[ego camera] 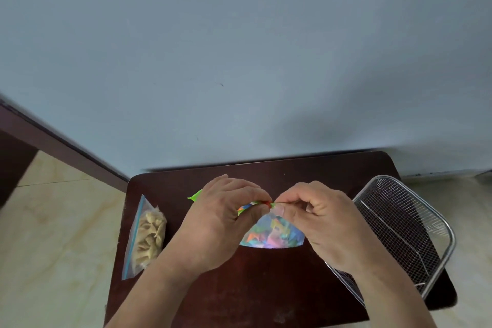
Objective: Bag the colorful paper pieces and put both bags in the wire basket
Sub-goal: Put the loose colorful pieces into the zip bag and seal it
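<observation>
A clear zip bag (274,234) filled with colorful paper pieces is held upright over the middle of the dark table (266,287). My left hand (221,218) and my right hand (316,218) both pinch its top edge, fingertips meeting at the centre of the seal. A green strip of the bag's top (195,196) sticks out left of my left hand. A second zip bag (146,237) with beige pieces lies flat at the table's left side. The wire basket (415,234) sits at the right edge with nothing in it.
The small table stands against a pale blue wall (239,61). Light tiled floor (53,247) lies to the left and right. A dark wooden door frame (53,141) runs along the left.
</observation>
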